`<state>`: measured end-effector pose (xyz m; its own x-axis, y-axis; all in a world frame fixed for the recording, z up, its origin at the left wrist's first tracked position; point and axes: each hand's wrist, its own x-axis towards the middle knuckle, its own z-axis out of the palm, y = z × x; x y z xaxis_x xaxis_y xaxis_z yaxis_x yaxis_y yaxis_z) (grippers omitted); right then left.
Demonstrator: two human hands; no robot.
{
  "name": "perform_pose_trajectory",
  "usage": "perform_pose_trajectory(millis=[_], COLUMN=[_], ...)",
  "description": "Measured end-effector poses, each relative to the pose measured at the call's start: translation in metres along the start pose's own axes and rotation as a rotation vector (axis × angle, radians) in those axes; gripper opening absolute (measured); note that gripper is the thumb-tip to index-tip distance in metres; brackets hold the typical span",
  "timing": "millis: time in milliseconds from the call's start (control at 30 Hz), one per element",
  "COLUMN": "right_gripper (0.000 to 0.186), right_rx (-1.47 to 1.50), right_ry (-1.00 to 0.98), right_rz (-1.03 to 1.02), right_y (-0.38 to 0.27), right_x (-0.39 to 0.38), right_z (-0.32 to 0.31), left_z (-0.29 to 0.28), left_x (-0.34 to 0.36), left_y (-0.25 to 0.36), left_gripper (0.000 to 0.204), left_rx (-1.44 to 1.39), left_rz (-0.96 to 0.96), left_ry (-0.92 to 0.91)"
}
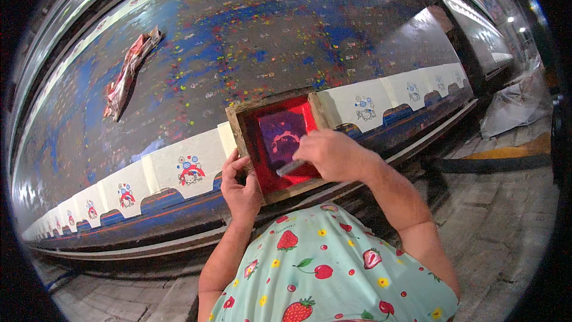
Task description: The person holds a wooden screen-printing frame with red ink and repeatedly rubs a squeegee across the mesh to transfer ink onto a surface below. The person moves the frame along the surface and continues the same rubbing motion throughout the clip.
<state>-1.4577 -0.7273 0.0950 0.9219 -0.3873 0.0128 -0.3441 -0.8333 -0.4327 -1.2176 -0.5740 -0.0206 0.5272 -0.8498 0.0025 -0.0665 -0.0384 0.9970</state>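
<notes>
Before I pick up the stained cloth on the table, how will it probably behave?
The stained cloth will likely sag, as its loose folds suggest soft fabric. Its red stains might stiffen some parts. Lying crumpled, it probably won't roll.

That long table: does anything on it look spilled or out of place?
A crumpled red-and-white cloth lies apart from the neat row of printed white pieces, so it looks tossed aside. Blue, red and yellow specks, apparently paint, are scattered over the dark tabletop like splatter.
</notes>
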Motion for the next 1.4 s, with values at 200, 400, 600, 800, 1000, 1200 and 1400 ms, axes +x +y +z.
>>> perform_pose_trajectory(millis=[200, 400, 600, 800, 1000, 1200, 1400], right_gripper=[0.034, 0.035, 0.033, 0.036, 0.04, 0.044, 0.047], right_rx=[-0.02, 0.007, -0.089, -0.117, -0.107, -0.035, 0.122], right_ry=[0.147, 0.22, 0.3, 0.281, 0.231, 0.183, 0.432], right_rz=[0.089, 0.177, 0.12, 0.139, 0.165, 0.143, 0.173], right_y=[0.047, 0.049, 0.015, -0.025, -0.053, -0.062, -0.044], right_x=[0.057, 0.062, 0.026, -0.012, -0.036, -0.052, -0.082], right_z=[-0.009, 0.007, 0.04, 0.057, 0.065, 0.066, 0.063], left_z=[-0.008, -0.005, -0.008, -0.002, 0.003, 0.002, 0.011], left_x=[0.012, 0.013, 0.012, 0.011, 0.004, 0.004, 0.0], left_y=[0.006, 0.008, 0.011, 0.011, 0.01, 0.006, 0.011], left_gripper=[0.042, 0.043, 0.045, 0.045, 0.046, 0.047, 0.049], left_rx=[0.012, -0.016, 0.102, 0.141, 0.185, 0.229, 0.336], left_rz=[-0.056, -0.027, 0.028, 0.094, 0.085, 0.067, 0.134], left_ry=[-0.063, -0.065, -0.077, -0.042, -0.004, -0.045, -0.002])
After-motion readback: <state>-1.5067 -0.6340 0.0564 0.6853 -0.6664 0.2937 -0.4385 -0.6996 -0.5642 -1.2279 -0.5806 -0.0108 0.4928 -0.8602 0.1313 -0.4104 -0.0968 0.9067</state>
